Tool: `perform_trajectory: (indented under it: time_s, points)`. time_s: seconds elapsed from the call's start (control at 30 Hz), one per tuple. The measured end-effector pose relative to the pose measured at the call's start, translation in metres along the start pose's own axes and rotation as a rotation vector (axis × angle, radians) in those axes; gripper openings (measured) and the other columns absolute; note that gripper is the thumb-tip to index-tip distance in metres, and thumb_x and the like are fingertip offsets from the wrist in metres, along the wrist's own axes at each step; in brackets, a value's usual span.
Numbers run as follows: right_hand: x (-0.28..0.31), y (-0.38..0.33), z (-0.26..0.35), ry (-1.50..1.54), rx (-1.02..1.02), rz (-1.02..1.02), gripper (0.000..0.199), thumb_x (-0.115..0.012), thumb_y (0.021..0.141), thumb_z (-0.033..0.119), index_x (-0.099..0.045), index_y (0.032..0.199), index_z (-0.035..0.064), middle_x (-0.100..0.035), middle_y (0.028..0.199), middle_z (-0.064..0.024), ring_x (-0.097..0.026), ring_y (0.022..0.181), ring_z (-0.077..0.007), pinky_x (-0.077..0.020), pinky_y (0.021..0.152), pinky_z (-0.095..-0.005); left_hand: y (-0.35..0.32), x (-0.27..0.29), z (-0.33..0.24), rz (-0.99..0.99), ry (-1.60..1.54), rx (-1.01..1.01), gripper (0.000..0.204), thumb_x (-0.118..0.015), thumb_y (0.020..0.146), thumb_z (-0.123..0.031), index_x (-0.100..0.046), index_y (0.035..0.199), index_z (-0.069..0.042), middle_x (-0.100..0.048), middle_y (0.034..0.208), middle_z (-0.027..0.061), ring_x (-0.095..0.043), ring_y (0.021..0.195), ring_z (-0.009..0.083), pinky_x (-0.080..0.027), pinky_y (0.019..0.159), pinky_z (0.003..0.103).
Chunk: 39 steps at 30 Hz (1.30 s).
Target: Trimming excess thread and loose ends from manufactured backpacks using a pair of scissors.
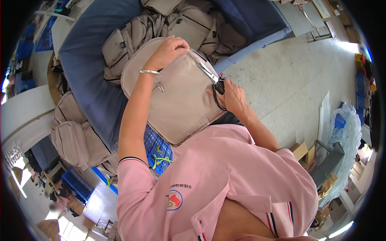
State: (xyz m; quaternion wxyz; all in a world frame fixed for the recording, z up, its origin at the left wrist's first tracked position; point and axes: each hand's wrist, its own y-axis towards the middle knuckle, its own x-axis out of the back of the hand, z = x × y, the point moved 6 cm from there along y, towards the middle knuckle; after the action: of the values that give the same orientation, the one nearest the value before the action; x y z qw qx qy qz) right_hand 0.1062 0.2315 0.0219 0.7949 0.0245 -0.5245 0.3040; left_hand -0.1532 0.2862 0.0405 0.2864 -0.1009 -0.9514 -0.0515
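Note:
A beige backpack lies flat in front of my body, with a zipper pull showing on its face. The fingers of my left hand curl closed at its far edge, near a dark zipper line. A bracelet circles that wrist. My right hand grips a pair of scissors by black handles at the backpack's right side. The silver blades point up and left toward my left hand, lying over the backpack's edge. Whether the blades touch the fabric I cannot tell.
Beyond the backpack, a large blue fabric-lined bin holds several beige backpacks. More bags are piled at the left. A blue plastic crate stands below the backpack. At the right are clear plastic wrap and a cardboard box.

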Motion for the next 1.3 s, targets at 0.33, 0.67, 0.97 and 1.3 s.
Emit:
perform_trajectory:
  time_s: [0.33,0.67,0.97,1.3]
  points:
    - [-0.014,-0.012,-0.005,0.019,0.008,-0.138,0.059,-0.071,0.084,0.055,-0.053,0.079,-0.0011,-0.063,0.071,-0.02,-0.062,0.063,-0.043,-0.0497,0.057,-0.0464,-0.004,-0.009,-0.002,0.016,-0.023,0.05,0.013,-0.063,0.091,-0.015,-0.06,0.085,-0.005,-0.061,0.08,0.0015,-0.058,0.083,0.0187,-0.024,0.118,0.038]
    - [-0.021,-0.016,-0.013,0.047,-0.096,-0.109,0.058,-0.07,0.083,0.057,-0.058,0.084,0.0005,-0.068,0.08,-0.0208,-0.066,0.072,-0.0423,-0.0528,0.064,-0.0476,-0.158,0.016,-0.027,-1.04,0.45,0.404,0.046,-0.078,0.082,-0.024,-0.063,0.121,-0.004,-0.054,0.135,0.0182,-0.049,0.127,0.0336,-0.036,0.109,0.044]
    - [-0.038,-0.007,-0.017,0.009,0.004,-0.136,0.053,-0.069,0.085,0.054,-0.057,0.084,0.0022,-0.066,0.08,-0.0224,-0.064,0.071,-0.0433,-0.0506,0.062,-0.0489,-0.271,-0.05,0.02,-1.184,-0.111,0.827,0.088,-0.084,0.076,-0.037,-0.041,0.138,0.008,-0.05,0.136,0.022,-0.05,0.125,0.034,-0.04,0.105,0.041]
    - [-0.039,-0.007,-0.022,0.079,0.017,-0.252,0.054,-0.068,0.087,0.053,-0.053,0.08,0.0011,-0.062,0.072,-0.0233,-0.061,0.069,-0.0458,-0.047,0.06,-0.051,-0.277,-0.055,0.053,-1.273,-0.364,0.851,0.082,-0.083,0.077,-0.04,-0.046,0.133,0.008,-0.054,0.131,0.0195,-0.054,0.12,0.0277,-0.042,0.102,0.037]
